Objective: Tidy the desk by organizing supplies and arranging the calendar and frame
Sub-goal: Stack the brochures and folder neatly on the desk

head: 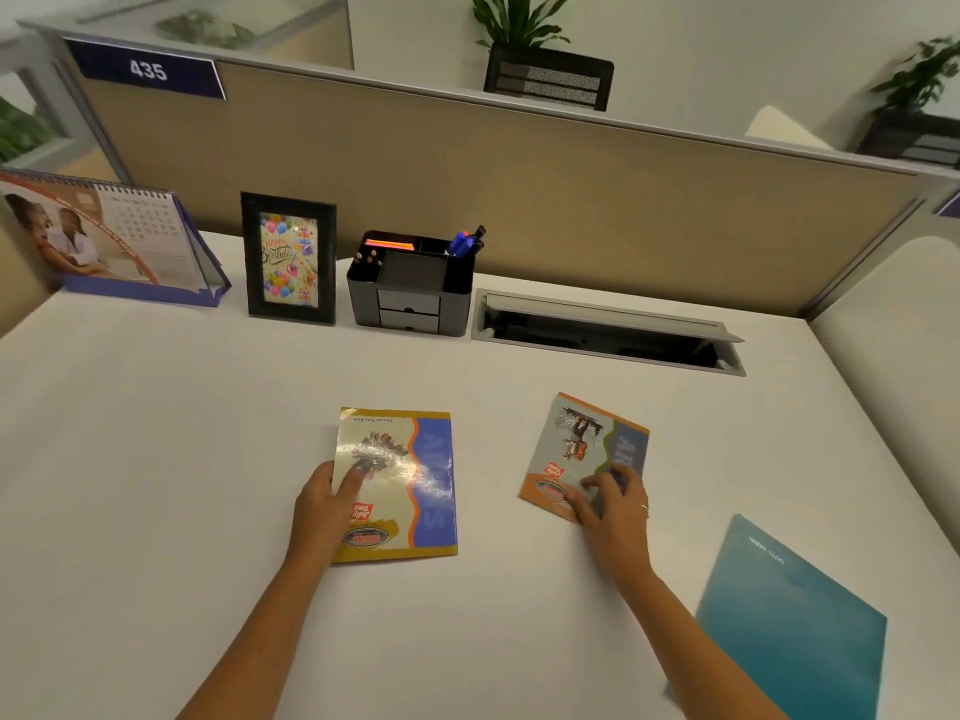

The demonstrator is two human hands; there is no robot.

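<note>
Already the far edge of the worktop (156, 459) looks settled: the calendar (111, 236) stands upright at far left against the partition (519, 189), the frame (289, 258) stands just right of it, and the organizer (410, 283) sits just right of the frame, holding blue pens (466, 242), pencils (366, 259) and an orange strip of what may be sticky notes — so the calendar-and-frame part seems done, or nearly so. What is left, by my reading, is the loose paper goods in the near half. A yellow notebook (397, 480) lies flat near the centre, and the left hand (324, 504) rests on its left edge with fingers laid over the cover, thumb hidden, so whether it grips the edge or only presses down I cannot tell for sure; the fingers look fairly straight. An orange notebook (582, 449) lies well apart to the right, turned at a slant, and the right hand (610, 504) sits on its near corner with fingers curled onto the cover — it appears to pinch or drag that corner. A teal folder (795, 610) lies near right, untouched by either hand, apart from both notebooks. An open cable tray (608, 330) sits in the worktop right of the organizer. Likely remaining: gather the two notebooks and the folder into one stack.
</note>
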